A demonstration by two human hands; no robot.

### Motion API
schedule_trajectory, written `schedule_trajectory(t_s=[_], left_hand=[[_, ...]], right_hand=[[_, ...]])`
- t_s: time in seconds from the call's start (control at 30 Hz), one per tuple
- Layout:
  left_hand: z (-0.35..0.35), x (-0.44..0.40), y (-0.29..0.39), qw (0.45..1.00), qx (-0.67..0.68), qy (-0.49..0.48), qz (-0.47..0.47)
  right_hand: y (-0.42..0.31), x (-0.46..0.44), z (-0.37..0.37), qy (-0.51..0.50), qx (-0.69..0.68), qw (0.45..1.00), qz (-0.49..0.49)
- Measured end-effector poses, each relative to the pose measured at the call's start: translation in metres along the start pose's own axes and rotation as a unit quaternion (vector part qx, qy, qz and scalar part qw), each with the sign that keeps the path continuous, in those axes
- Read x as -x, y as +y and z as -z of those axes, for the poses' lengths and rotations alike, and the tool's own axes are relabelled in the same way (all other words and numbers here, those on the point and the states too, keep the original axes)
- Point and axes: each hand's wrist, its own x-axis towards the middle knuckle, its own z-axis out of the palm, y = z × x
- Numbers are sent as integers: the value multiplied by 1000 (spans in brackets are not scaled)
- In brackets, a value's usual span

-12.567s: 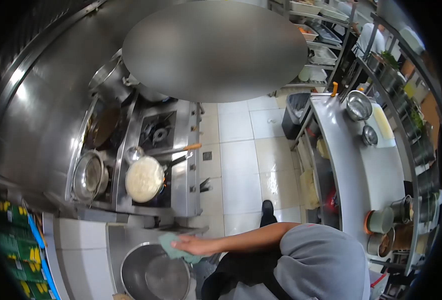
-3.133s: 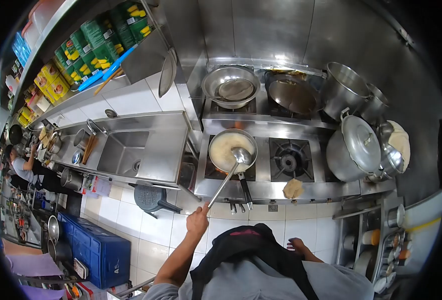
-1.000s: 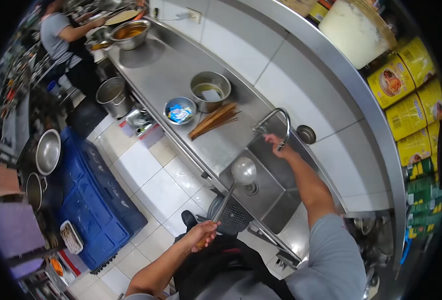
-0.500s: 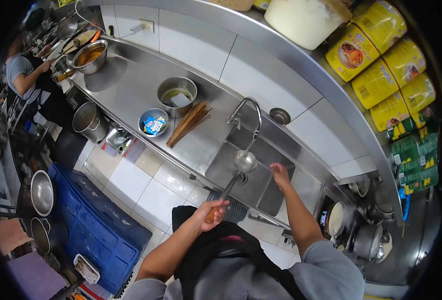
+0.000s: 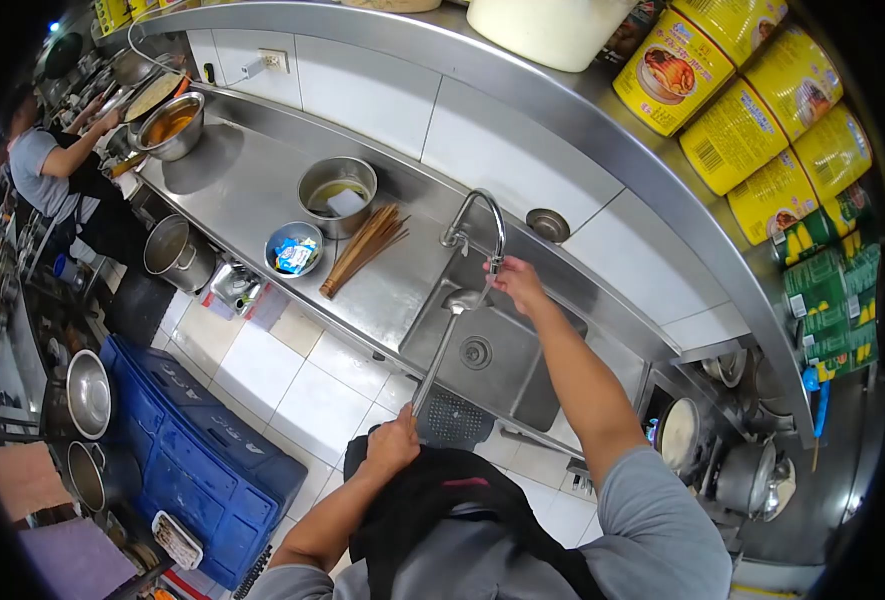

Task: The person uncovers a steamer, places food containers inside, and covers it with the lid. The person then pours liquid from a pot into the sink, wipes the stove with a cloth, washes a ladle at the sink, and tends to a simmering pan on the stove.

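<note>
My left hand point(image 5: 394, 440) is closed around the handle of a long metal ladle point(image 5: 436, 362). The ladle reaches over the steel sink point(image 5: 432, 338), its bowl hanging below the faucet. My right hand point(image 5: 514, 284) is up at the spout end of the curved faucet point(image 5: 500, 228), fingers closed at its tip. A bundle of thin wooden sticks point(image 5: 364, 252) lies on the counter left of the sink. Beside it stand a steel pot point(image 5: 312, 200) with liquid and a white piece inside, and a small metal bowl point(image 5: 314, 240) holding blue-and-white packets.
A shelf edge point(image 5: 602, 130) curves overhead, bearing yellow cans point(image 5: 674, 72) and green packs point(image 5: 834, 305). Pots point(image 5: 746, 476) stand at the right. A blue bin point(image 5: 197, 480) sits on the floor at the left. Another person point(image 5: 52, 170) works at the far left.
My right hand has risen from over the sink to the faucet's spout. The ladle's bowl has moved left and up, and my left hand has turned and shifted left.
</note>
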Motion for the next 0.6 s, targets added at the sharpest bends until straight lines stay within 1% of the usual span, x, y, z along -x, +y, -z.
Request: schedule_trajectory(t_s=[0.03, 0.07, 0.13, 0.17, 0.23, 0.27, 0.33, 0.37, 0.47, 0.53, 0.57, 0.6], left_hand=[[2, 0, -2, 1000, -26, 4, -4], [2, 0, -3, 1000, -26, 6, -2], [3, 2, -6, 997, -73, 6, 7], [3, 4, -8, 997, -73, 5, 7], [3, 9, -15, 996, -76, 44, -24], [3, 11, -19, 996, -75, 45, -24], [1, 14, -27, 994, -76, 58, -48], [0, 16, -30, 994, -74, 59, -47], [0, 21, -37, 995, -71, 58, -45], [1, 23, -41, 996, -65, 51, -45], [2, 24, -42, 995, -66, 54, -45], [4, 25, -43, 996, -63, 50, -47]], right_hand=[[-4, -2, -7, -25, -50, 998, -17], [-9, -1, -11, -28, -50, 998, -17], [-14, 1, -14, -35, 13, 999, -37], [-14, 3, -14, -35, 13, 999, -37], [-7, 6, -12, -6, 84, 995, -51], [-2, 6, -10, -6, 85, 995, -51], [6, 5, -7, 28, 174, 983, -56], [9, 5, -6, 27, 176, 983, -56], [24, -7, 4, 33, 177, 983, -32], [32, -18, 8, 17, 270, 962, 42], [30, -17, 4, 16, 270, 962, 45], [29, -15, 0, -15, 130, 991, 27]])
